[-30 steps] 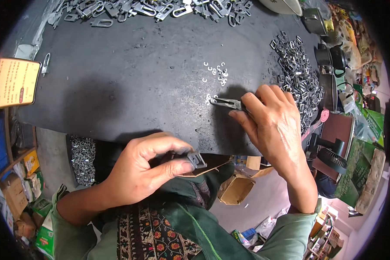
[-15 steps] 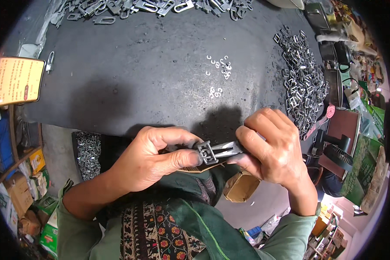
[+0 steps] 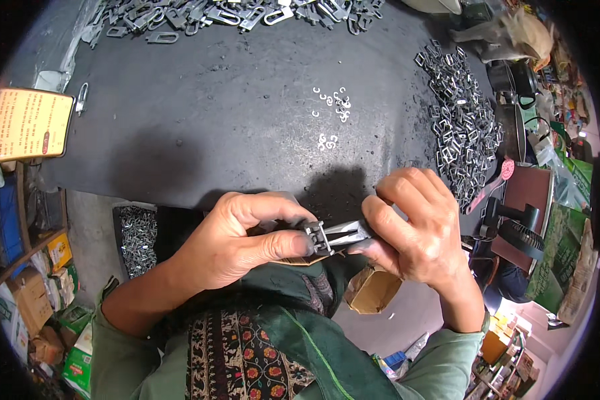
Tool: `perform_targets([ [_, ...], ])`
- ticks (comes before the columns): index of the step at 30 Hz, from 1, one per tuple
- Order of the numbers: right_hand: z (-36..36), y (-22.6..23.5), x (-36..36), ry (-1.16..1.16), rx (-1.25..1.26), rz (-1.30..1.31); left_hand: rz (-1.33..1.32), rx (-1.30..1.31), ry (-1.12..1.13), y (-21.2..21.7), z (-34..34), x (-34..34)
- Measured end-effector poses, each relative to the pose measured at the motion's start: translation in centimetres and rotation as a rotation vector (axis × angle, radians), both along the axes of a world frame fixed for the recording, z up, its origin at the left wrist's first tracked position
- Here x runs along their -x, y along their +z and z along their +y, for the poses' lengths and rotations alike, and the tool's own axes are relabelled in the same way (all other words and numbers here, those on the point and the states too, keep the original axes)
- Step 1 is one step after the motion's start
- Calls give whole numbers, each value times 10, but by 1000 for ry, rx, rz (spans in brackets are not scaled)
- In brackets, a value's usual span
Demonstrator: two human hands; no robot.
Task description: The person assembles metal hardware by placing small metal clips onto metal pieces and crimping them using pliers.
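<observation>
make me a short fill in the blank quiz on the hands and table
The right hand grips a pair of ____.
A dark frame-ended part is held in the ____.
Tiny pale clips on the table are shaped like the letter ____.
The heap of small rectangular links lies on the table's ____ side.

Missing words: pliers; left hand; C; right.

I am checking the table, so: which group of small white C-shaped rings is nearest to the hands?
The lower, tighter cluster of rings, nearer the right hand; the other cluster is looser and farther up the table.
</observation>
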State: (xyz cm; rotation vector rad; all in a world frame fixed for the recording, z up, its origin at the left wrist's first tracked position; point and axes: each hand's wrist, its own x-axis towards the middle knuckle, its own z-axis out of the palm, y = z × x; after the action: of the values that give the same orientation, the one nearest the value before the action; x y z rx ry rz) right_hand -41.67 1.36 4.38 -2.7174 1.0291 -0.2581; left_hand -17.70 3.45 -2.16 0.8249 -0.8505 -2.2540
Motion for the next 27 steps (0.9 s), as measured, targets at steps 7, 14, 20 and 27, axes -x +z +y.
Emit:
perform_targets([
  [7, -1, 6, 0, 28, 152, 76, 0, -2, -3, 4, 2, 3],
  [14, 25, 6, 10, -27, 82, 59, -302, 262, 10, 8, 16, 2],
  [20, 58, -2, 25, -169, -84, 37, -243, -61, -128, -5, 43, 17],
  [27, -33, -33, 101, -674, 361, 103, -136, -95, -33, -54, 70, 15],
])
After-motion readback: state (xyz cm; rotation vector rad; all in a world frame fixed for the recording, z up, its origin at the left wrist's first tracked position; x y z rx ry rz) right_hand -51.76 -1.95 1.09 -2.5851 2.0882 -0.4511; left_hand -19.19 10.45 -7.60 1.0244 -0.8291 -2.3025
